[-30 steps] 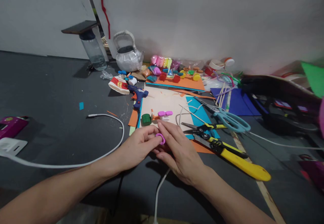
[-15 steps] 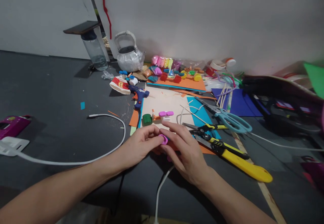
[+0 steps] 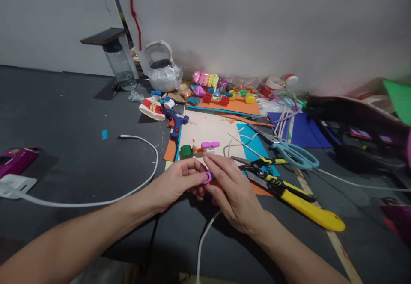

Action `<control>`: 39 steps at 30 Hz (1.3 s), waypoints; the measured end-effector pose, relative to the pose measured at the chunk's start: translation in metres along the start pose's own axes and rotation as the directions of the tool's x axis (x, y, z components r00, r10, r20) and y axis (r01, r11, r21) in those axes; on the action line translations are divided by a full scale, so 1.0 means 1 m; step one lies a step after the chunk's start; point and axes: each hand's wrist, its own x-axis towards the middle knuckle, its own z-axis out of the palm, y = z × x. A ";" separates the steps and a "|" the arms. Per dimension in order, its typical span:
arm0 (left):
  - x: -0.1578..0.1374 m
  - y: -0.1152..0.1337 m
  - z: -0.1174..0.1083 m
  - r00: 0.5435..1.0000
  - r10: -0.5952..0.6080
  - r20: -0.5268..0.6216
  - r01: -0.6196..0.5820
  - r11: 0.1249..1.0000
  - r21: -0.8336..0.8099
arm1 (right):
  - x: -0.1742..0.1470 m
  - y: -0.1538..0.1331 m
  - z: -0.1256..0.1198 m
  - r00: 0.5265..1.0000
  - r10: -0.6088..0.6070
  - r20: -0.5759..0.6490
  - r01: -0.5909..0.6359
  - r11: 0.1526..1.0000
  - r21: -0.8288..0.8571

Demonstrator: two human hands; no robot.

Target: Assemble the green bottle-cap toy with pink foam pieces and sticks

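Note:
Between thumb and fingers, my left hand (image 3: 175, 183) pinches a small pink clay piece (image 3: 208, 177) with a rounded, ring-like edge. My right hand (image 3: 236, 194) curls around the other side of it, fingers bent close to the piece. Another bit of pink shows low between the hands, and the rest is hidden by my fingers. Just beyond, on cream paper (image 3: 210, 125), lie a pink-and-white clay shape (image 3: 210, 145) and a dark green clay cylinder (image 3: 186, 151) beside an orange piece.
A blue glue gun (image 3: 176, 123) lies left of the paper. Blue-handled scissors (image 3: 297, 153), yellow-handled pliers (image 3: 271, 162) and a yellow-handled cutter (image 3: 316, 209) are at right. Behind stand a kettle (image 3: 163, 74), a water bottle (image 3: 120, 63) and bagged clay (image 3: 205, 78). A white cable (image 3: 157, 160) curves at left.
My right fingers have drawn closer together over the pink clay piece, which has turned slightly in the left hand's pinch. The white cable's tip at left has shifted a little to the right.

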 end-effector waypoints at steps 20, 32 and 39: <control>0.000 0.002 0.003 0.999 -0.001 -0.048 -0.001 0.999 -0.054 | -0.003 0.001 0.003 0.999 -0.029 0.039 0.030 0.999 -0.022; -0.003 0.003 0.002 1.000 -0.024 -0.016 0.025 1.000 0.007 | -0.002 0.007 0.001 0.998 0.049 -0.038 -0.041 0.981 0.188; -0.003 0.004 0.002 0.999 -0.042 -0.012 0.042 0.999 0.012 | -0.001 0.008 0.001 0.995 0.066 -0.073 -0.048 0.972 0.228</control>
